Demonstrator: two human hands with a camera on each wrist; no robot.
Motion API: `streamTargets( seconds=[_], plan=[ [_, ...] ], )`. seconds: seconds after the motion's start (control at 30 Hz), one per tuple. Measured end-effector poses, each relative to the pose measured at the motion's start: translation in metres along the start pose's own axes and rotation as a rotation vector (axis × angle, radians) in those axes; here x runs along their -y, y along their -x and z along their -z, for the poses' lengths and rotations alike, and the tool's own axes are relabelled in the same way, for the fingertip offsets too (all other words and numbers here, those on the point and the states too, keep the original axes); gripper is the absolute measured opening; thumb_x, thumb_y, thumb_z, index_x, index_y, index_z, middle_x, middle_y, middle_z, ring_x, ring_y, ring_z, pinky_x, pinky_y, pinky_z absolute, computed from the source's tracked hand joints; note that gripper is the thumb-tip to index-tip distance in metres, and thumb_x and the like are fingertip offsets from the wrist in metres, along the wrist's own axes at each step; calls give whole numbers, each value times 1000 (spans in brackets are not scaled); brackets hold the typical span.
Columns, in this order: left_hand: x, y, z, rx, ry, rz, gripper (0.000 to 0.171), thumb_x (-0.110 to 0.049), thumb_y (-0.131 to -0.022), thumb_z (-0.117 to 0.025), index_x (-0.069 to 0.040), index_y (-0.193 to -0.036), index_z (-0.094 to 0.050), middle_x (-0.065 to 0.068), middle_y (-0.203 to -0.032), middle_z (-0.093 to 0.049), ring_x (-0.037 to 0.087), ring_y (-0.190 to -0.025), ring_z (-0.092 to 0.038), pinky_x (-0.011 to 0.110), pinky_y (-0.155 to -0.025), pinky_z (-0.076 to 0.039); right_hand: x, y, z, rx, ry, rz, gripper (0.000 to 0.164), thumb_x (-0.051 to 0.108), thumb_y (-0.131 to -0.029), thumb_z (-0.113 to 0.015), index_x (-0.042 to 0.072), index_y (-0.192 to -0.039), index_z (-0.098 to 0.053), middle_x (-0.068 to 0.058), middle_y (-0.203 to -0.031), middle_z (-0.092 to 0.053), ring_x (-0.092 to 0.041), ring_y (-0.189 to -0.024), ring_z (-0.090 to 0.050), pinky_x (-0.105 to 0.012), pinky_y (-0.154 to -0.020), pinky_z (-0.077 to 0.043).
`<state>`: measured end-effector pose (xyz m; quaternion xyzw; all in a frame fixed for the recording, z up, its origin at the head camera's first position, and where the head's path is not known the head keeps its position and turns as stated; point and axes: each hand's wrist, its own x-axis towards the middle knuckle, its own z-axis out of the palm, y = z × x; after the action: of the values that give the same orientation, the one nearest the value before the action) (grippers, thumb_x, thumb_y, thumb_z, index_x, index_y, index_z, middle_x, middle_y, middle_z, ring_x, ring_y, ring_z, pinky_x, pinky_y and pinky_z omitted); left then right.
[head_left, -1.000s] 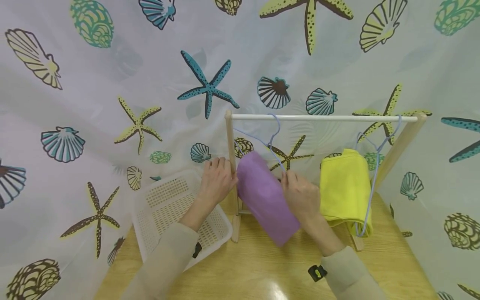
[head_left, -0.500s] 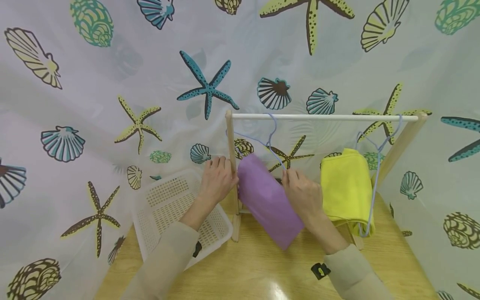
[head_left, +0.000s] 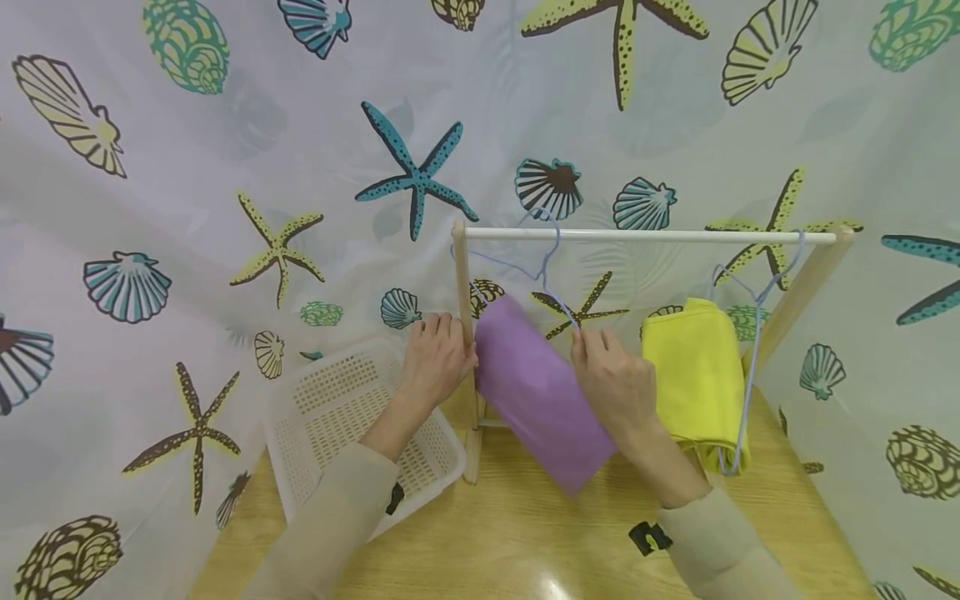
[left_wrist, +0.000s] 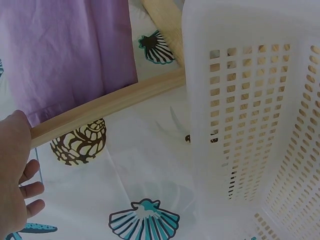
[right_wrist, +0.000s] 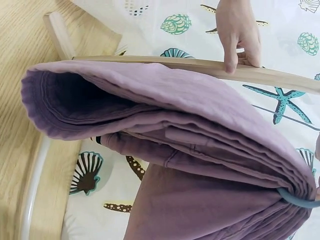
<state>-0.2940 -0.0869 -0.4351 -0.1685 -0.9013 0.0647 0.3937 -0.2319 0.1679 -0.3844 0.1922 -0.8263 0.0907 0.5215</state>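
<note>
My left hand [head_left: 437,360] grips the left wooden post [head_left: 462,287] of a small clothes rack, thumb on one side and fingers on the other, as the left wrist view shows. With my right hand [head_left: 615,379] I pinch the side of a lavender wire hanger [head_left: 559,305]. A folded purple garment [head_left: 536,392] drapes from this hanger, slanting down to the right. In the right wrist view its layers bunch up at the hanger wire [right_wrist: 297,201]. The hanger's hook rises above the white rail [head_left: 645,236]; whether it touches the rail I cannot tell.
A folded yellow garment [head_left: 690,383] hangs on another lavender hanger [head_left: 753,350] at the rack's right end. Left of the rack, a white perforated basket [head_left: 330,392] stands on the wooden table [head_left: 487,550]. Behind is a curtain [head_left: 300,150] printed with shells and starfish.
The hook has risen from rail height to above the rail. My right hand has shifted slightly right with the hanger, and the purple garment's lower end has swung right. The left hand stays put.
</note>
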Motion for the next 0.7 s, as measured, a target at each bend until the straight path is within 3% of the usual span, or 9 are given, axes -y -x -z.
streamTargets(
  seconds=[0.23,0.47,0.7],
  plan=[
    [-1,-1,-1,-14,26,8,34,-42,-88,-59,-9,-82,-51,6,-79,-57,26,-79,-55,36,-66,-40,2,-9,16,-22,4,-8,32,21,-99,-51,5,-72,-52,-7,-60,-51,-11,-38,-28,-27,-30,-25],
    [-1,-1,1,23,16,17,35,-44,-91,-54,-10,-83,-51,5,-78,-55,26,-78,-54,36,-66,-39,3,-16,28,-64,0,-22,28,21,-97,-53,6,-73,-54,-6,-60,-51,-10,-37,-28,-27,-31,-24],
    [-2,-1,4,55,11,16,35,-44,-91,-55,-9,-84,-50,6,-80,-56,26,-80,-54,36,-67,-41,3,-17,37,-45,-16,-35,30,23,-98,-51,5,-75,-54,-6,-63,-54,-11,-36,-30,-28,-30,-25]
  ],
)
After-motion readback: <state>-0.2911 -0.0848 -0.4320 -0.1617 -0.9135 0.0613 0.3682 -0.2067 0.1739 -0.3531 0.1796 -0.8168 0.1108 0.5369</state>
